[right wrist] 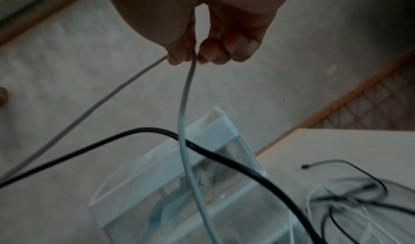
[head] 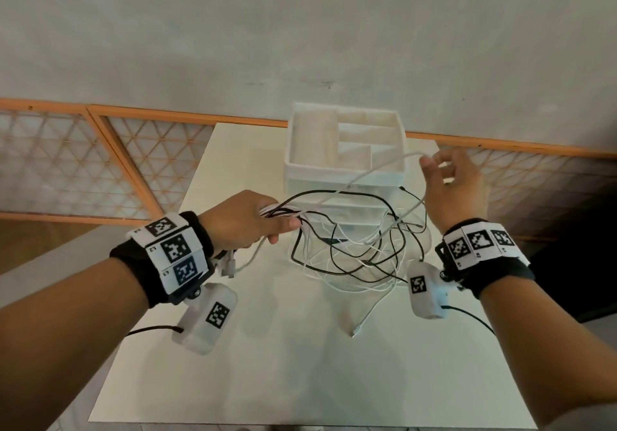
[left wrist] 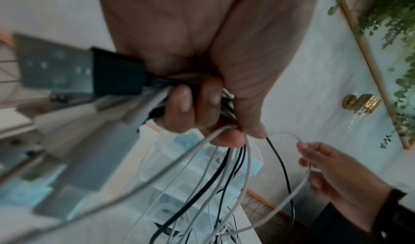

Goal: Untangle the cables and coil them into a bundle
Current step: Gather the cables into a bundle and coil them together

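Observation:
A tangle of black and white cables (head: 354, 253) hangs and lies on the white table (head: 267, 364) in front of the organiser. My left hand (head: 257, 223) grips a bunch of several cable strands (left wrist: 226, 152) in its fist, raised above the table. My right hand (head: 447, 176) is lifted higher at the right and pinches a loop of one white cable (head: 377, 170) between thumb and fingers (right wrist: 191, 56). That white cable (right wrist: 184, 114) runs down to the tangle, crossing a black cable (right wrist: 134, 132). A white plug end (head: 354, 333) lies loose on the table.
A white drawer organiser (head: 344, 150) with open top compartments stands at the table's far middle, right behind the cables. A wall with an orange-framed lattice panel (head: 83, 160) runs behind the table. A black cable tip (head: 402, 189) lies to the right of the organiser.

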Tool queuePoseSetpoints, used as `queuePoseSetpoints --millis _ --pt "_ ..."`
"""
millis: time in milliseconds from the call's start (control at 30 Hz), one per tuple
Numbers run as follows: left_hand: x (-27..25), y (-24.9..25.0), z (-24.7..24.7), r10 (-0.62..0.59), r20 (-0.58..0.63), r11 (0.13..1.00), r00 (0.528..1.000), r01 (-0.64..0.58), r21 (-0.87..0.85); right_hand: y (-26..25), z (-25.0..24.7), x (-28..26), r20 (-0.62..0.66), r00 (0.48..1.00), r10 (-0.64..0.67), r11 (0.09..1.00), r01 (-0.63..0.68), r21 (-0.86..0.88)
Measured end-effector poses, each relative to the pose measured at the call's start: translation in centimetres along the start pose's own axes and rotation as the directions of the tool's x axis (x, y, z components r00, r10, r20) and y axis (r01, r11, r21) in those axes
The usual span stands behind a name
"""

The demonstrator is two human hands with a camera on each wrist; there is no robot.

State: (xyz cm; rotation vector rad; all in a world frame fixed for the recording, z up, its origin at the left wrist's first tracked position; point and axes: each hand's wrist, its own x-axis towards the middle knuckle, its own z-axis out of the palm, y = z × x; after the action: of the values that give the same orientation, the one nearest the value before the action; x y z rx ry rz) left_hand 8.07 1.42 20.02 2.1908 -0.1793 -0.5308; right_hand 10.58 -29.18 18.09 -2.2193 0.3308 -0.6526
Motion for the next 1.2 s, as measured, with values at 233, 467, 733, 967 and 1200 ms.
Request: queuePoseSetpoints --millis 233,467,733,967,1200 --pt "0.4 -0.8 -1.7 -0.007 -0.150 0.987 0.989 0.031 0.157 4.3 -0.9 -0.9 -0.036 0.989 0.144 0.978 -0.147 -0.150" --pt "0.8 -1.1 -1.6 -0.088 -0.213 0.968 0.973 0.033 -0.248 7.6 -1.0 -0.6 0.100 0.884 0.456 0.815 -0.370 -0.446" --pt "1.7 -1.0 -0.9 -0.044 -0.244 0.995 0.969 0.022 -0.094 -1.1 -3.4 5.0 0.037 0.990 0.134 0.938 -0.139 0.317" --pt "1.8 -0.8 -0.8 -0.032 -0.336 0.930 0.941 -0.096 -0.356 -1.4 -3.6 5.0 0.019 0.997 -0.072 0.973 0.066 0.220" --pt "1.6 -0.3 -1.2 -0.037 -0.372 0.898 0.927 -0.132 -0.419 9.7 0.2 -3.4 0.652 0.686 0.322 0.870 0.057 -0.490"
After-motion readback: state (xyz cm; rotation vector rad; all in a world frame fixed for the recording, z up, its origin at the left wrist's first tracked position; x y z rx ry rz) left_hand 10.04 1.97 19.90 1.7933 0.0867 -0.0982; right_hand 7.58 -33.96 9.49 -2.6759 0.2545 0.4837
